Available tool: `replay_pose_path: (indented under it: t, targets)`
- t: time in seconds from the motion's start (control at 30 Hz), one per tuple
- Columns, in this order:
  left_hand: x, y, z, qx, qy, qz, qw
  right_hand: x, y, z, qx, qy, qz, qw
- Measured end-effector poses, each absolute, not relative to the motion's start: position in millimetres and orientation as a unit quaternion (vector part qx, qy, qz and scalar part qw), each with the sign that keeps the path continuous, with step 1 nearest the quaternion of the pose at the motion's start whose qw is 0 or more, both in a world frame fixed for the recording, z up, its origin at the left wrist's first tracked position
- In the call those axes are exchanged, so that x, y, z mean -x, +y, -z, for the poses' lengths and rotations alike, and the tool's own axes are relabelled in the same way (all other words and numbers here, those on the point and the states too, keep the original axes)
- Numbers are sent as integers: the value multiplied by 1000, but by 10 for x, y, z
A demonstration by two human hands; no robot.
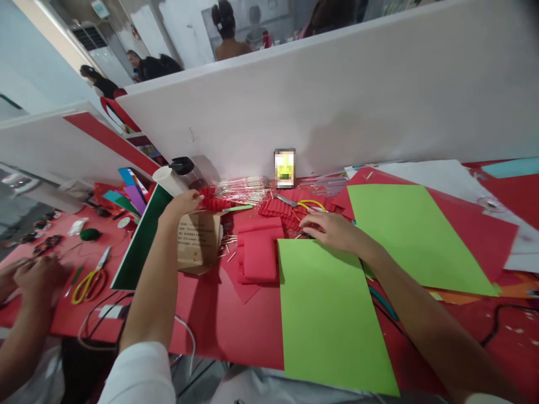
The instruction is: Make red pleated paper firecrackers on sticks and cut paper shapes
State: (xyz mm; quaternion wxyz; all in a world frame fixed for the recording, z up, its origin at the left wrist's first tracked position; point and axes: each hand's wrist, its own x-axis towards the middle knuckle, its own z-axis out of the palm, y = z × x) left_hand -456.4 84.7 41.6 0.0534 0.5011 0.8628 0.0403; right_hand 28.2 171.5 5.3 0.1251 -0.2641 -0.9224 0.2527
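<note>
Right hand point(330, 229) half-curled just below scissors point(298, 203), can't tell if pinching; left hand point(187, 202) bent-fingered by red pleats point(214, 201), grip unclear too. Looks like reaching step, far side of table point(236, 331); next move probably calls for clean pinch, no dragging green sheet point(328, 308).

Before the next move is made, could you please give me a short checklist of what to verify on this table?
1. Scissors close to the right hand: ok, the yellow-handled pair lies just beyond its fingers.
2. Left hand free: cannot tell; its fingers are at the red pleated paper, but a grip is unclear.
3. Nearer green sheet fully on the table: not ok, its lower end appears to reach past the front edge.
4. Phone standing: ok, upright in front of the partition.
5. Short sticks gathered: not ok, several lie loose beside the brown paper bag.
</note>
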Motion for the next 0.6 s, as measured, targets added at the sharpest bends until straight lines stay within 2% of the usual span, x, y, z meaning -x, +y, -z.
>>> replay_pose_path:
  t: [0.2, 0.37, 0.53, 0.6]
  targets:
    - [4338, 882, -281, -522, 849, -60, 54, -299, 1722, -73, 265, -921, -255, 128]
    - [4226, 977, -360, -546, 835, -55, 34, -296, 1721, -69, 273, -920, -256, 120]
    - [4243, 1054, -443, -519, 839, -164, 4, -291, 1713, -71, 269, -919, -258, 127]
    - [4295, 1041, -412, -504, 854, -128, 14, -293, 1711, -82, 272, -918, -261, 124]
